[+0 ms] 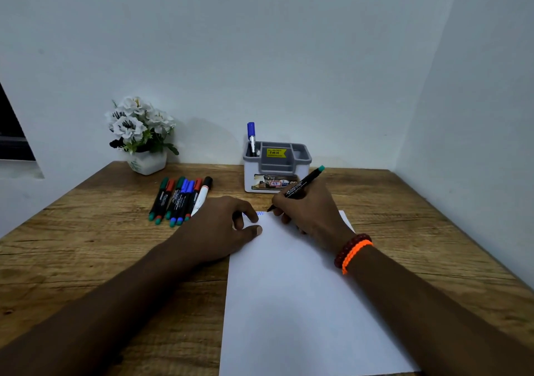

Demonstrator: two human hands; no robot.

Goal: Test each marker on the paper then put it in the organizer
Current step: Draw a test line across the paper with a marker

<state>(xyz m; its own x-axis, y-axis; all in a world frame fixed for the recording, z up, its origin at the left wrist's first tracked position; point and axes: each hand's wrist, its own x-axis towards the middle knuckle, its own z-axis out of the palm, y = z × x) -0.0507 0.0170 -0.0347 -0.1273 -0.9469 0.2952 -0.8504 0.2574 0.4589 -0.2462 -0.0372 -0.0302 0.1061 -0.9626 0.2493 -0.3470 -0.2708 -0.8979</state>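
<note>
Right hand (306,210) pinches green marker (300,188), tip on paper (289,289); left hand (219,228) loosely spread, pressing paper edge

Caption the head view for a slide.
Right hand tests a green-capped marker on paper; left hand steadies the sheet.

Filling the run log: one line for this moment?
right hand: green marker on paper | left hand: steadying paper | organizer: blue marker
</note>
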